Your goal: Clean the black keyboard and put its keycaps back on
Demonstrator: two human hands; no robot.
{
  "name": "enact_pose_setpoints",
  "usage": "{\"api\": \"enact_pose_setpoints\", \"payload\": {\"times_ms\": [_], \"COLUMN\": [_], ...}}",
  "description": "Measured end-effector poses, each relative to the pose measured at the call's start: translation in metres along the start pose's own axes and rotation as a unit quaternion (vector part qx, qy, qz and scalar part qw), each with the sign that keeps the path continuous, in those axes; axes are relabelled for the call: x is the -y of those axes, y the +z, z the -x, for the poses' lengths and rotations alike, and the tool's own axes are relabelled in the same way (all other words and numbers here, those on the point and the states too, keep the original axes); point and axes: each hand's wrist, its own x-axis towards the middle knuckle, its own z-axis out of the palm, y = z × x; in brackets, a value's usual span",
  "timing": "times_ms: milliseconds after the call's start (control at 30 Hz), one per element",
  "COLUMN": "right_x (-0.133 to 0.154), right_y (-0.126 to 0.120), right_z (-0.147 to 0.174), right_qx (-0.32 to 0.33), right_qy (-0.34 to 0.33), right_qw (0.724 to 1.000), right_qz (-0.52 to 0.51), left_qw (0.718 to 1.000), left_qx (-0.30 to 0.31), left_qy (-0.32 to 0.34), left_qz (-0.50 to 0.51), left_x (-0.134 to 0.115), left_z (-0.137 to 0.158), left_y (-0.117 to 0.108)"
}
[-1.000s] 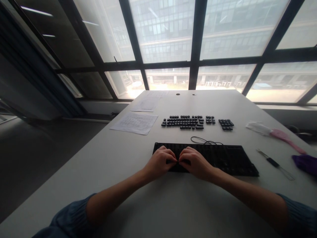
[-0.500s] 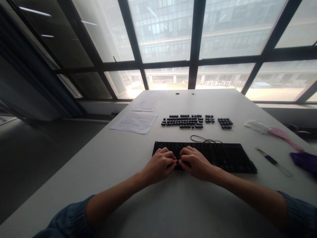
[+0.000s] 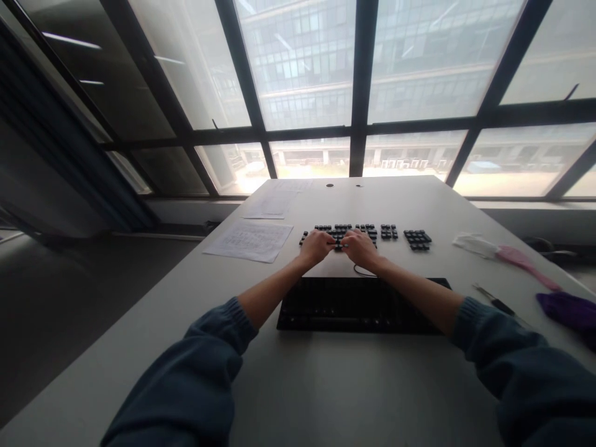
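Both my hands are over a group of loose black keycaps (image 3: 369, 233), laid out in keyboard-like rows on the white table. My left hand (image 3: 317, 246) has its fingers closed against the lower row. Close beside it, my right hand (image 3: 359, 248) is closed in the same way, thumb and fingers pinched at the keycaps. Which keycaps the fingertips grip is partly hidden. Nearer to me lies a black keyboard base (image 3: 344, 304), below my forearms, its cable (image 3: 361, 271) showing behind it.
More keycaps form a small block (image 3: 388, 231) and a numpad block (image 3: 417, 239) to the right. Printed sheets (image 3: 251, 241) lie at left. At right are a keycap puller (image 3: 496, 299) with a black handle, a pink-handled brush (image 3: 521, 259) and a purple cloth (image 3: 568, 310).
Both hands have moved forward, from the near edge of the keyboard base to the loose keycaps behind it. The base appears shifted slightly toward the left in view.
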Motion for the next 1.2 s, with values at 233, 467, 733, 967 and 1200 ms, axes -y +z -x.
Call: {"api": "enact_pose_setpoints", "payload": {"times_ms": [233, 467, 733, 967, 1200], "right_x": [-0.003, 0.004, 0.025, 0.046, 0.049], "right_y": [0.014, 0.004, -0.031, -0.03, -0.026], "right_z": [-0.009, -0.005, 0.088, 0.143, 0.142], "right_qx": [0.012, -0.008, -0.054, 0.009, 0.01], "right_qy": [-0.037, -0.034, -0.016, -0.006, -0.014], "right_qw": [0.999, 0.999, 0.958, 0.927, 0.928], "right_qz": [0.007, -0.011, -0.281, -0.375, -0.373], "left_qw": [0.999, 1.0, 0.984, 0.945, 0.952], "left_qx": [0.029, 0.021, 0.042, 0.16, 0.142], "left_qy": [-0.004, -0.008, 0.033, -0.001, 0.033], "left_qz": [-0.014, 0.006, 0.173, 0.287, 0.268], "left_x": [0.003, 0.002, -0.027, -0.046, -0.044], "left_z": [-0.016, -0.007, 0.077, 0.133, 0.137], "left_y": [0.026, 0.011, -0.046, -0.043, -0.029]}}
